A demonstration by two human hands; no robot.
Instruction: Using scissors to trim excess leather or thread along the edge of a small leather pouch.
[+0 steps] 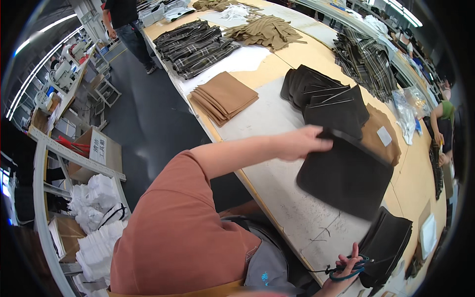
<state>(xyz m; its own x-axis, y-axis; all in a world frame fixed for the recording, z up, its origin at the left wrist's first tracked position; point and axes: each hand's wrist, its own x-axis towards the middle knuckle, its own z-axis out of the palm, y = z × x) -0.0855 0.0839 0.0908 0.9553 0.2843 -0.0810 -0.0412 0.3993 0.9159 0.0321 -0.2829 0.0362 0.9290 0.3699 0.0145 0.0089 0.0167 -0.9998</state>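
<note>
My left hand (304, 142) reaches across the table and grips a dark fabric panel (344, 178) by its upper left edge. The panel has rounded corners and hangs tilted over the table, slightly blurred. Low at the right, my right hand (348, 267) has a pair of scissors (355, 269) with teal handle loops around its fingers; the blades are hard to make out. Beside that hand lies a stack of dark panels (387, 242). Beyond the held panel, more dark panels (326, 96) are fanned out in a pile.
Brown folded panels (225, 96) sit near the table's left edge. Farther back are plaid pieces (193, 47) and tan pieces (267, 32). Brown paper (381, 131) and clear plastic bags (408, 111) lie right. A shelf with white bundles (99, 208) stands left. Other people are nearby.
</note>
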